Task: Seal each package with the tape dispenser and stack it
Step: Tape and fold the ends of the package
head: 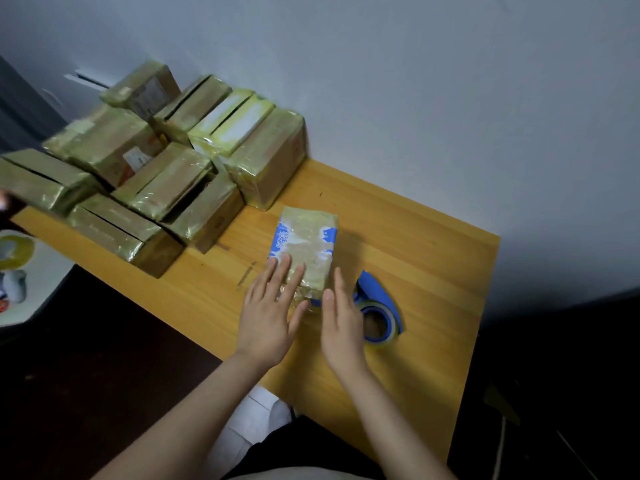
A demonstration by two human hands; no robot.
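Note:
A small package (306,242) wrapped in yellowish tape, with blue and white print, lies on the wooden table (415,244). My left hand (272,306) rests flat on its near end, fingers straight. Beside the package's right near edge my right hand (341,320) stands with straight fingers, touching its side. Just right of that hand a blue tape dispenser (379,308) with a roll of tape lies on the table, partly hidden by it. A stack of several taped packages (173,161) fills the table's far left.
A grey wall runs behind the table. At the far left edge another person's fingertip shows by one package (38,180). A white surface (38,271) with a tape roll (15,249) stands at the left, below the table. The floor around is dark.

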